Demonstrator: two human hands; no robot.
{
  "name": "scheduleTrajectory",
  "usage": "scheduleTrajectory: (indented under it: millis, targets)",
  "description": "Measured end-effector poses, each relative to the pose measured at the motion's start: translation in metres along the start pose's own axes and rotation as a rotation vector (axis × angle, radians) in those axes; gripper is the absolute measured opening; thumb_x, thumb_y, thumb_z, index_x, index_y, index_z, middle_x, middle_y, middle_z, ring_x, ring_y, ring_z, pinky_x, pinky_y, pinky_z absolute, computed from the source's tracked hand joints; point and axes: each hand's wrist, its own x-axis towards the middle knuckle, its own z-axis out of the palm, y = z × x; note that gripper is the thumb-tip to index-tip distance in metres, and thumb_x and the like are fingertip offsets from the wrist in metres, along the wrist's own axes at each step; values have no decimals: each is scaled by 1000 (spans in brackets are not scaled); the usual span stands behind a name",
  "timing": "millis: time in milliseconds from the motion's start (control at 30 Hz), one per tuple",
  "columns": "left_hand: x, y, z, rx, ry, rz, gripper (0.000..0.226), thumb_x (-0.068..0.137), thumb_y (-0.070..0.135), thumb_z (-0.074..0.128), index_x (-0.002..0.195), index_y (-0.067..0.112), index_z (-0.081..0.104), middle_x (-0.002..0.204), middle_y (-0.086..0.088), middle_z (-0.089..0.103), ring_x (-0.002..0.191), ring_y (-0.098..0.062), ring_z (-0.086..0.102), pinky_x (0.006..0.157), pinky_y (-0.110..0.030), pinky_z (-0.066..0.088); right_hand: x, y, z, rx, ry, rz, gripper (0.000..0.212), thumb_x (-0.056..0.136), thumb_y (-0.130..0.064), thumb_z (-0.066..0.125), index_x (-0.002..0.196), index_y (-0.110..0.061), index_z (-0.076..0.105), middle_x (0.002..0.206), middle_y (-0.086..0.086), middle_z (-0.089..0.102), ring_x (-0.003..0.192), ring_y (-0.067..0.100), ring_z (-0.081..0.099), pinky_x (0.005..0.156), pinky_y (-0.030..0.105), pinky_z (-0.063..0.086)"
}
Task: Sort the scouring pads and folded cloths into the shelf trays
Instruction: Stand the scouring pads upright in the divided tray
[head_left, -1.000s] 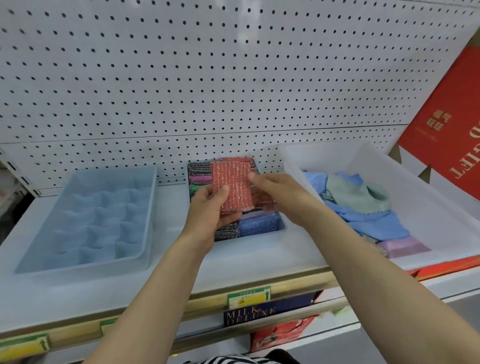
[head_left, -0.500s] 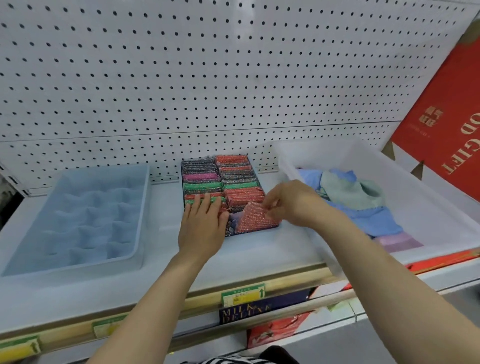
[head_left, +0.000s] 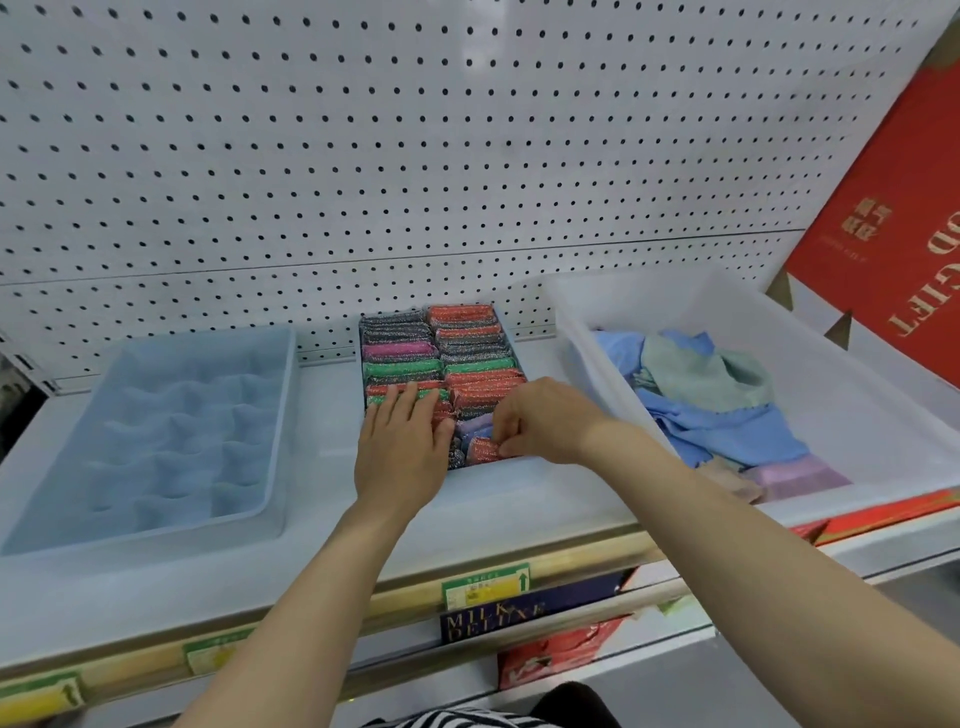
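Flanking the pads sit blue tray, cloth bin.

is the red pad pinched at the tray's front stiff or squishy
Probably squishy: the red pad bends where the right hand pinches it. Likely light, since a pinch alone holds it. Its glittery mesh looks rough, so probably not slippery.

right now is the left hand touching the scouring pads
Touching. Head view: the left hand lies flat on the scouring pads, fingers straight; the right hand pinches a red pad.
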Motion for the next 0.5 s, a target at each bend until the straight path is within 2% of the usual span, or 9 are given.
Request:
scheduleTrajectory:
  millis: [133,267,400,500]
  targets:
    - [5,2,4,-60,57,-34,47,105,41,36,148,24,42,160,1,32,152,-20,17,123,-39,9,2,1,-7,218,-10,-17,17,78,-25,82,95,-28,79,75,-19,67,78,5,66,75,23,54]
    - [12,5,8,-93,129,-74,38,103,38,42,135,23,54,145,0,52,141,-23,37,118,-45,27,2,-2,-4,140,-15,-139,13,81,-20,79,95,-21,80,84,-9,74,74,6,64,74,24,53]
    - [13,7,11,-82,153,-100,34,101,37,45,130,24,57,138,2,57,133,-24,46,112,-47,35,9,3,-14,68,17,-163,11,82,-23,78,92,-24,80,88,-8,76,77,8,66,72,23,50]
    - [15,10,11,-79,177,-114,31,101,35,47,126,24,60,131,2,61,125,-24,52,106,-47,41,16,-6,3,-46,-16,-239,11,84,-20,72,89,-24,80,87,-5,75,76,17,64,68,24,43]
